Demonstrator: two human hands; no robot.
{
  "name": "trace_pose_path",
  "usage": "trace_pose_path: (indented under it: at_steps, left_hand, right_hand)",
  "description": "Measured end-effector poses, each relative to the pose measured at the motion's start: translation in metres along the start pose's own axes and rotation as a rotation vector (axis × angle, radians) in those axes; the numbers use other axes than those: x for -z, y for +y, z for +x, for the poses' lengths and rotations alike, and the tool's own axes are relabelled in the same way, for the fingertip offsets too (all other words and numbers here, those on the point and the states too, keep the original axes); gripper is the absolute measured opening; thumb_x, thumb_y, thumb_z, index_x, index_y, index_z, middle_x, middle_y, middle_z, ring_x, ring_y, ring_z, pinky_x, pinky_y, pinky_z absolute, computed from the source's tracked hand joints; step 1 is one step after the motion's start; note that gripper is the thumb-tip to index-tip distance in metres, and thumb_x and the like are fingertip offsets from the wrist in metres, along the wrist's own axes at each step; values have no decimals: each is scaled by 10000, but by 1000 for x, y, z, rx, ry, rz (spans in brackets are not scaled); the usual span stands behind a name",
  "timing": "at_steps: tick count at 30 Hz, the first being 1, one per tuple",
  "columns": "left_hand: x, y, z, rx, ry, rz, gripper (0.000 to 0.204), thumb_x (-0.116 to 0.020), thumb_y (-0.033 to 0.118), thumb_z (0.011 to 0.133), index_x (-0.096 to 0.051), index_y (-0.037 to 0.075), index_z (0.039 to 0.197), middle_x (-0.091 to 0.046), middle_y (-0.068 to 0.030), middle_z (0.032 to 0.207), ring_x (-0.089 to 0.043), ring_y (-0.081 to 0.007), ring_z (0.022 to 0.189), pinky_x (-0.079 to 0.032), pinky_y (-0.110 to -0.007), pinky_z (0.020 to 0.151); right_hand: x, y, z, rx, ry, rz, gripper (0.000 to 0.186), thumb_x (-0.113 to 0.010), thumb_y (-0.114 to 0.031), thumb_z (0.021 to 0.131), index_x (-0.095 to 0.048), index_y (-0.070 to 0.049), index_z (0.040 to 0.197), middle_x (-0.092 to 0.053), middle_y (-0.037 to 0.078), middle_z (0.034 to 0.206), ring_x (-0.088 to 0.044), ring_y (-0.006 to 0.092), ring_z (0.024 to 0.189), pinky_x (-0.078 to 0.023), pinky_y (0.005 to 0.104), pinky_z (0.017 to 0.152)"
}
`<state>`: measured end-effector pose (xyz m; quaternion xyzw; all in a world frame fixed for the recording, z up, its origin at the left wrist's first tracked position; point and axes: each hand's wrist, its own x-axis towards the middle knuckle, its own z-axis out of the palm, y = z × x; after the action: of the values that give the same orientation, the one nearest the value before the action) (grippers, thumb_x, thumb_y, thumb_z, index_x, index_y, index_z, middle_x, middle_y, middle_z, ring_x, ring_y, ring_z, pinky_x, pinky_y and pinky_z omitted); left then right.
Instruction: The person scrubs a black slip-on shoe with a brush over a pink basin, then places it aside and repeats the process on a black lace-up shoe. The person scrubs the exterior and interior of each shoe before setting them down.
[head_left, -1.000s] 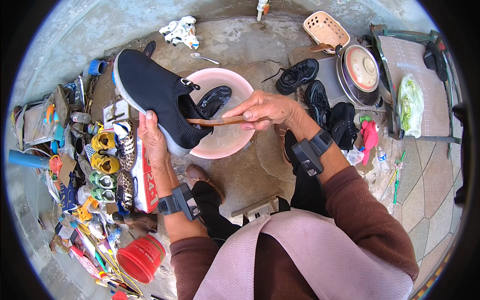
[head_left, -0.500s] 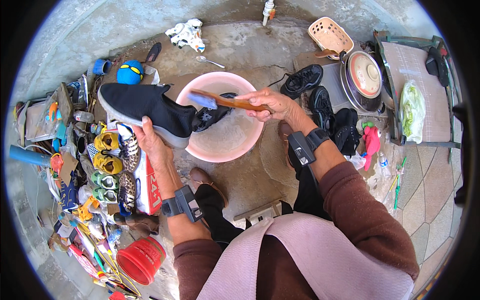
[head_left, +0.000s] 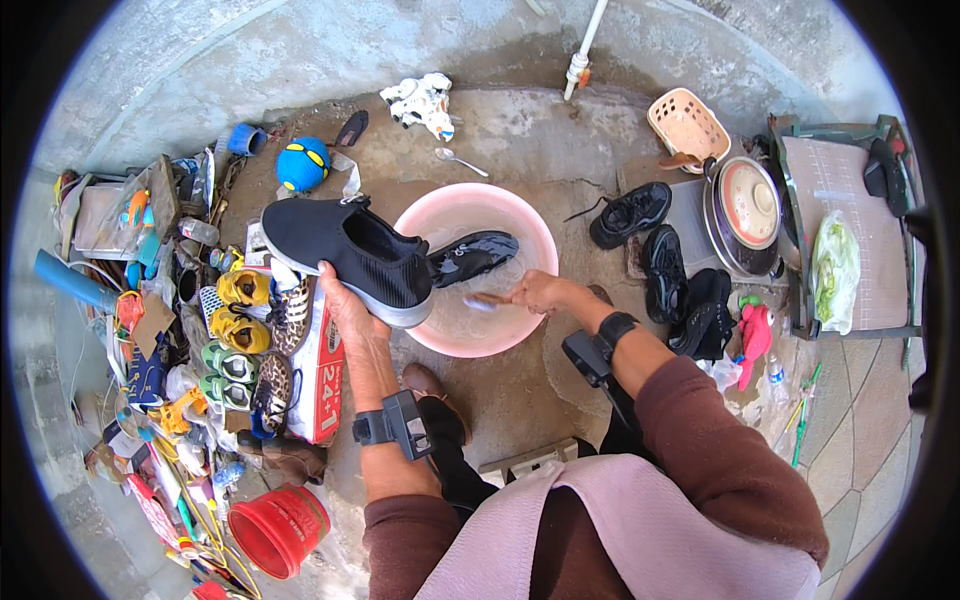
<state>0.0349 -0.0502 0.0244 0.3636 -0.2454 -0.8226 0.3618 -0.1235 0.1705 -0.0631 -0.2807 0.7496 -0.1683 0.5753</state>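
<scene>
A black slip-on shoe (head_left: 310,232) with a pale sole is held by my left hand (head_left: 352,312), fingers wrapped under its side at the left rim of the basin. Over the right part of the pink basin (head_left: 545,235), my right hand (head_left: 545,293) grips a wooden-handled scrub brush (head_left: 486,299). The brush's pale bristles are low, at the cloudy water; I cannot tell if they touch it. A second black shoe (head_left: 478,256) lies wet in the basin, its heel end partly behind the held shoe.
Several black shoes (head_left: 632,214) stand right of the basin, near a lidded pot (head_left: 748,203) and a peach basket (head_left: 690,122). On the left, yellow shoes (head_left: 241,332) and leopard-print shoes (head_left: 272,390) lie by a red-and-white box (head_left: 320,395). A red bucket (head_left: 275,530) sits nearer me.
The brush has moved from above the basin's far part down toward its near water, in my right hand. My left hand still holds the shoe. The view has shifted.
</scene>
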Motion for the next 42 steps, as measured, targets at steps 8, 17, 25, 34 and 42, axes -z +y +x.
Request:
trace_pose_path:
  at_steps: [8, 17, 25, 34, 42]
  left_hand:
    - [4, -6, 0, -70, -16, 222, 522, -553, 358, 861, -411, 15, 1229, -538, -90, 1130, -549, -211, 982, -455, -333, 860]
    - [-4, -22, -3, 105, -1, 500, 632, -359, 514, 903, -371, -11, 1254, -494, -138, 1173, -526, -222, 1029, -422, -331, 894]
    - [-30, -52, -32, 81, -241, 894, 492, -366, 340, 950, -432, -59, 1232, -543, -137, 1116, -502, -164, 996, -409, -289, 865]
    - [-24, -39, -28, -79, -162, 924, 482, -447, 357, 916, -450, -23, 1213, -574, -116, 1047, -521, -162, 926, -411, -277, 822]
    - [-15, -45, -22, -174, -244, 970, 602, -363, 459, 919, -441, -58, 1216, -556, -230, 1075, -522, -255, 1009, -378, -318, 886]
  right_hand:
    - [41, -69, -118, 581, 401, 307, 330, -515, -95, 793, -600, -27, 1103, -599, 18, 717, -514, 71, 614, -432, 215, 596]
    - [2, -91, -113, 954, 806, -66, 329, -567, -77, 737, -586, -47, 1064, -498, 138, 664, -540, 290, 594, -460, 366, 544]
    - [3, -98, -68, 607, 1099, -332, 385, -571, -116, 766, -520, -76, 1146, -537, 156, 710, -553, 350, 647, -455, 434, 555]
    - [-13, -89, -92, 801, 875, -172, 351, -530, -111, 774, -533, -14, 1112, -536, 218, 683, -548, 378, 615, -446, 453, 565]
    - [-10, -95, -83, 671, 876, -278, 331, -538, -141, 778, -549, -88, 1105, -548, 194, 700, -561, 368, 626, -456, 450, 560]
